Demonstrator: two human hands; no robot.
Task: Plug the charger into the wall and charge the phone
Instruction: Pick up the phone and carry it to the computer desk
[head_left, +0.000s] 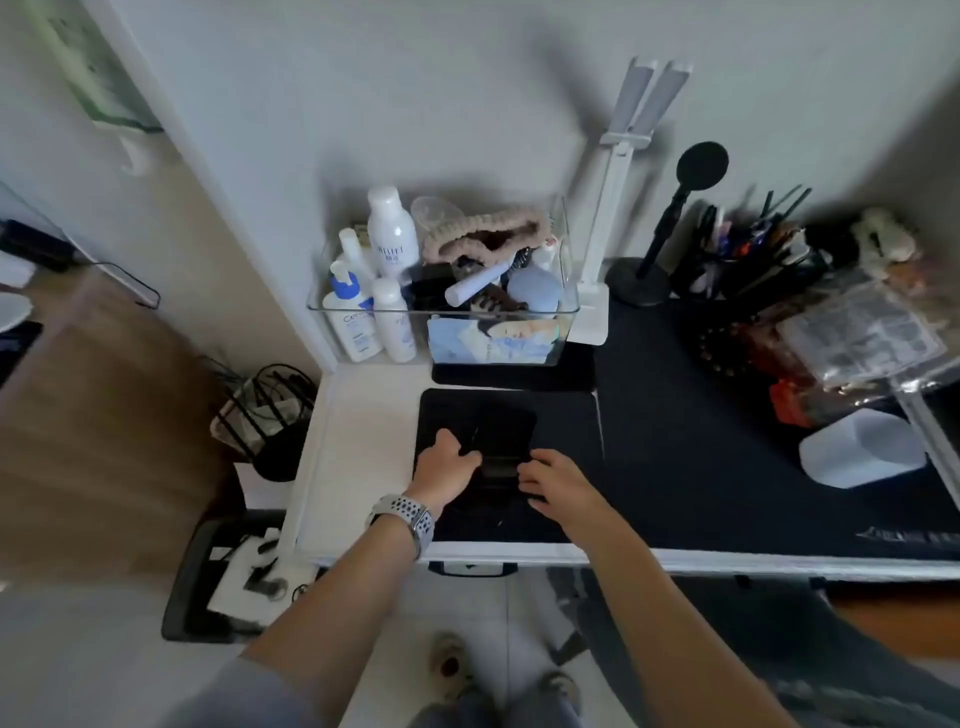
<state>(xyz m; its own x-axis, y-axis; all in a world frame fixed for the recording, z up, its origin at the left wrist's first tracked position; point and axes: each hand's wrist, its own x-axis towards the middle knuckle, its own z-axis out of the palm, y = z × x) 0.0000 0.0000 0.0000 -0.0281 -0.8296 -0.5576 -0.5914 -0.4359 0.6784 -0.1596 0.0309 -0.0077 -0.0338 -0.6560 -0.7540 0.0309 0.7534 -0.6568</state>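
Both hands hover over a black pad (566, 415) at the left end of the desk. A dark rectangular object (501, 423), possibly the phone, lies on the pad, black on black and blurred. A smaller dark block (500, 467) sits at its near end, between my hands. My left hand (447, 465), with a grey watch on the wrist, touches the block's left side with its fingertips. My right hand (553, 480) has curled fingers at the block's right side. Whether either hand grips it is unclear. No cable or wall socket shows clearly.
A clear box (569, 306) of bottles and toiletries stands behind the pad. A white lamp (602, 208), a black stand (665, 234), a pen holder (748, 265) and a white cup (862, 449) sit to the right. A wire bin (270, 410) and black tray (182, 587) lie on the floor at left.
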